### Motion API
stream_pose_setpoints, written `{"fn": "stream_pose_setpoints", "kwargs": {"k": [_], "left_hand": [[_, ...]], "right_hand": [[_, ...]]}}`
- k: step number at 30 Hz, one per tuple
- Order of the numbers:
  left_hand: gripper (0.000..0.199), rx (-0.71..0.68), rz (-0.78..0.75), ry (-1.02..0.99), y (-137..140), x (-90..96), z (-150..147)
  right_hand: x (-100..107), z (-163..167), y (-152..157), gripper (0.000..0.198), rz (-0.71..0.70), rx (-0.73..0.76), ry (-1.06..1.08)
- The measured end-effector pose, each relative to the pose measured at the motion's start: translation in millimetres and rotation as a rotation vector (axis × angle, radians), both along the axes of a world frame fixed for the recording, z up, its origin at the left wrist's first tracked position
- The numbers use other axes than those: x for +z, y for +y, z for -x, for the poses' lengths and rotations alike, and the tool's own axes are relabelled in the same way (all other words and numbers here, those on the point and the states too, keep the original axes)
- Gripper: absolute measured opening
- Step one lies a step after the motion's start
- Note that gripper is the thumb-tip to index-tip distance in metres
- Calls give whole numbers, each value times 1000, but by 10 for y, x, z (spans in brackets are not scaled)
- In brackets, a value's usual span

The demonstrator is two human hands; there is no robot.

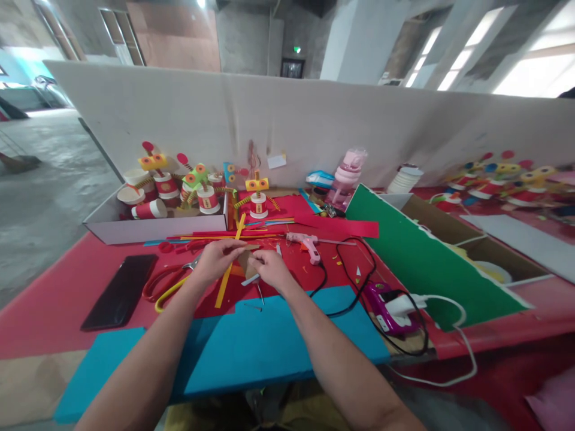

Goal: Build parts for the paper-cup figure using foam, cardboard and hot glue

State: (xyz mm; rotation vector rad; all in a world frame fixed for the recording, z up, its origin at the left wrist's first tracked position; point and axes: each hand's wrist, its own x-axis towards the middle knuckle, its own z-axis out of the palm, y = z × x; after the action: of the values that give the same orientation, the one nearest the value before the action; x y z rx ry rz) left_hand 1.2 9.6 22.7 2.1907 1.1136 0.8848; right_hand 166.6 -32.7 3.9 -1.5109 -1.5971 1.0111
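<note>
Both my hands meet over the middle of the red-covered table, pinching a small brown piece of cardboard (247, 263) between them. My left hand (218, 257) has its fingertips on the piece's upper left edge. On the other side, my right hand (271, 267) closes thumb and fingers on its right edge. A long yellow paper strip (224, 281) runs beneath my left fingers, lying at a slant. Just below the cardboard are a short pale strip (250, 279) and a thin screwdriver-like tool (261, 293). A pink glue gun (306, 244) rests right of my right hand.
Red-handled scissors (164, 281) and a black phone (120, 291) lie at left. A white box (157, 230) holds paper-cup figures; another cup figure (258, 200) stands behind my hands. Right are a green panel (417, 263), a purple power strip (390, 308) with cords, and a pink bottle (348, 176).
</note>
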Motion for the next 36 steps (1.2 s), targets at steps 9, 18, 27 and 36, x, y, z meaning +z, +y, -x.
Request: {"fn": "stream_pose_setpoints", "kwargs": {"k": [9, 18, 27, 36], "left_hand": [[22, -124, 175, 106, 62, -41, 78], [18, -102, 24, 244, 9, 15, 47], [24, 24, -201, 307, -123, -124, -258], [21, -83, 227, -102, 96, -119, 87]], "right_hand": [[-70, -20, 12, 19, -61, 6, -122], [-55, -39, 11, 22, -61, 15, -138], [-32, -60, 26, 19, 107, -84, 95], [0, -43, 12, 11, 75, 45, 233]]}}
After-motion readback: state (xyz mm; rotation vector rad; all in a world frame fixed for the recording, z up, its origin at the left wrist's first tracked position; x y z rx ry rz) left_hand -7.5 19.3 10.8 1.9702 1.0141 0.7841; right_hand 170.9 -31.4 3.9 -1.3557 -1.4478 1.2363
